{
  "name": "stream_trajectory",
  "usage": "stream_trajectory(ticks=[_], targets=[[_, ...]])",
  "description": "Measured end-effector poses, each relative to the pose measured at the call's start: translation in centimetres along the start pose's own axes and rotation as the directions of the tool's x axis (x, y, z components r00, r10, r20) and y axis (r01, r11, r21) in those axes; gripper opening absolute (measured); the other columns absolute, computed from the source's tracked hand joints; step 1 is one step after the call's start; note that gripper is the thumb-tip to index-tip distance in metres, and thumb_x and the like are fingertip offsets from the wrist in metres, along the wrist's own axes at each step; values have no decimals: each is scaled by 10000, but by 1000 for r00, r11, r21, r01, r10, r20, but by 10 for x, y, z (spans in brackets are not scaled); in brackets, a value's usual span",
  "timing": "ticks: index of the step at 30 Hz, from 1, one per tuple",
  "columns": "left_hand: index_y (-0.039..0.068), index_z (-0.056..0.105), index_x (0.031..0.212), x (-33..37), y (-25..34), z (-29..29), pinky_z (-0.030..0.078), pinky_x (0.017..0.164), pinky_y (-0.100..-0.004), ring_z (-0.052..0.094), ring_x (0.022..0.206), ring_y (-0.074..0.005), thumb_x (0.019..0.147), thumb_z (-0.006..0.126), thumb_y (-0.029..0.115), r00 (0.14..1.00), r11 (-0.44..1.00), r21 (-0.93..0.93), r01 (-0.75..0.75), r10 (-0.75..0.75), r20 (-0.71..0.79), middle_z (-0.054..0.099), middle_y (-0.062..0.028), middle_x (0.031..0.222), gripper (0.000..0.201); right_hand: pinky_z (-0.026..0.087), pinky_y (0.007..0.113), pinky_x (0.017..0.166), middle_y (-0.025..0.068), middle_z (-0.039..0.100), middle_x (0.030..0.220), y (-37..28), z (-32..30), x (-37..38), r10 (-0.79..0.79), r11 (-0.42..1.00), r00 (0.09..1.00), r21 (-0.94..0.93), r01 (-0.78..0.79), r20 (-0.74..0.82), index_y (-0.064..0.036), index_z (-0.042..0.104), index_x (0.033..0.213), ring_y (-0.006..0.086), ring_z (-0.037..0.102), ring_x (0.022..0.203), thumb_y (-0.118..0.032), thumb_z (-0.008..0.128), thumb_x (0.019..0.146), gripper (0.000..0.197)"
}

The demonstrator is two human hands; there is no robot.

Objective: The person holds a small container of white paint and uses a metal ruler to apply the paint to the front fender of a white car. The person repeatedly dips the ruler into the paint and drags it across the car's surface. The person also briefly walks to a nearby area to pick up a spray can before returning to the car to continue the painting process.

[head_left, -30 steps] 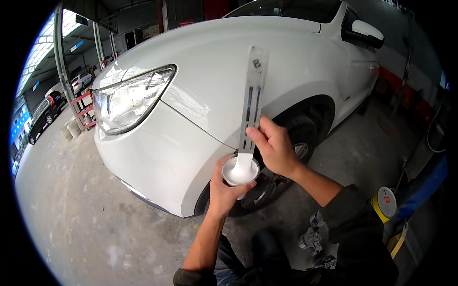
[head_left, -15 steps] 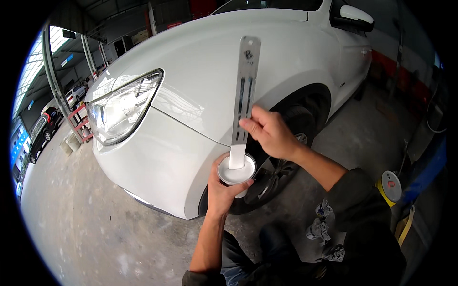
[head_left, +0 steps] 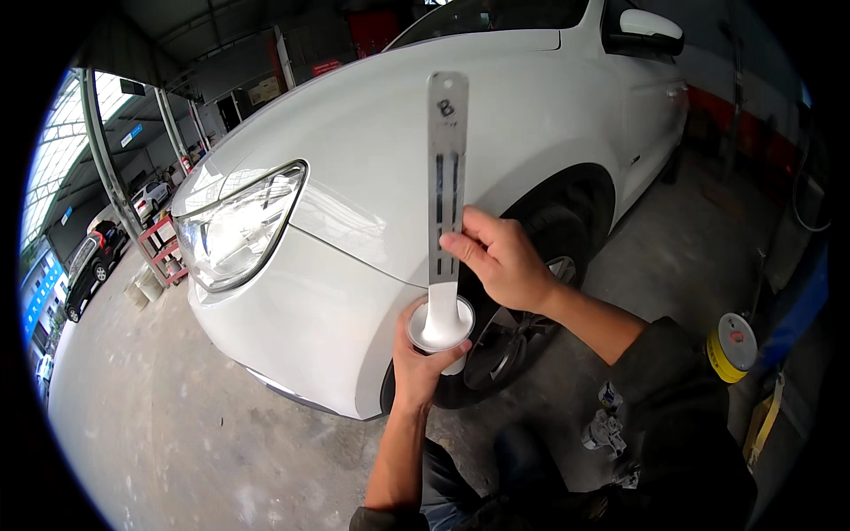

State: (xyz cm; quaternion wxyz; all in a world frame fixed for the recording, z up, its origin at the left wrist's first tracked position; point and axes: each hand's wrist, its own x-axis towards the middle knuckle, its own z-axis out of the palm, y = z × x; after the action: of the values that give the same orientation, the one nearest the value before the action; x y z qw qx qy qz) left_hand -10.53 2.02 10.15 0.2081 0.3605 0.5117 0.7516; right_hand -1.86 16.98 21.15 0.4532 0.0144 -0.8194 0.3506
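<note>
My left hand is wrapped round a small round cup that holds white paint. A flat metal stirring stick with slots and a hole at its top stands nearly upright in the cup. My right hand pinches this stick by its edge, between thumb and fingers, a little above the cup. White paint coats the stick's lower part and runs down into the cup; its tip is hidden in the paint. Both hands are in front of a white car's fender.
The car's front wheel is just beyond the cup, and its headlight lies to the left. A yellow can with a grey lid stands at the right. Crumpled wrappings lie on the concrete floor near my right arm.
The stick has been raised slightly relative to the cup and stands straighter, with more of its paint-coated end showing. Paint now streams off it. The view has shifted a little.
</note>
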Motion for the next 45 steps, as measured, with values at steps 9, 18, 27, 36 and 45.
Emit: stream_trajectory(ticks=[9,18,27,36,45], targets=[[16,468,1355,2,-3,-1,474,961,-324,583,1094,-168,639,870,6,1000,1000,20,2,-2,26,600,-61,1190,821,389,381,496,180,504,594,-7,-1,-4,-15,1000,1000,-26,15,-14,-5,435,777,338,415,515,-194,620,975,331],[23,482,1335,-2,-3,-1,465,977,-338,578,1116,-181,632,862,3,999,1000,-8,26,-26,25,600,-74,1190,800,386,362,474,168,495,575,-4,2,-7,-68,998,995,-1,68,-77,-12,433,734,292,451,479,-172,653,953,350],[28,476,1343,-2,1,-1,466,974,-326,578,1102,-164,636,846,1,999,999,24,29,-29,19,606,-54,1177,798,372,361,466,169,479,563,-6,0,-5,-62,998,997,-12,61,-46,-9,437,745,345,478,488,-172,656,947,339],[36,484,1343,0,0,4,448,994,-338,572,1111,-173,629,836,-5,999,999,8,34,-35,33,605,-48,1168,798,351,337,468,129,423,549,0,-1,-11,-49,999,994,-6,49,-100,-4,423,736,194,359,481,-177,626,978,360],[37,492,1346,-1,1,0,432,1009,-337,560,1131,-173,608,851,12,997,997,-33,74,-74,17,596,-51,1201,821,351,327,477,100,426,550,11,4,-13,-52,999,992,-10,51,-116,0,436,737,155,345,508,-181,651,960,359]])
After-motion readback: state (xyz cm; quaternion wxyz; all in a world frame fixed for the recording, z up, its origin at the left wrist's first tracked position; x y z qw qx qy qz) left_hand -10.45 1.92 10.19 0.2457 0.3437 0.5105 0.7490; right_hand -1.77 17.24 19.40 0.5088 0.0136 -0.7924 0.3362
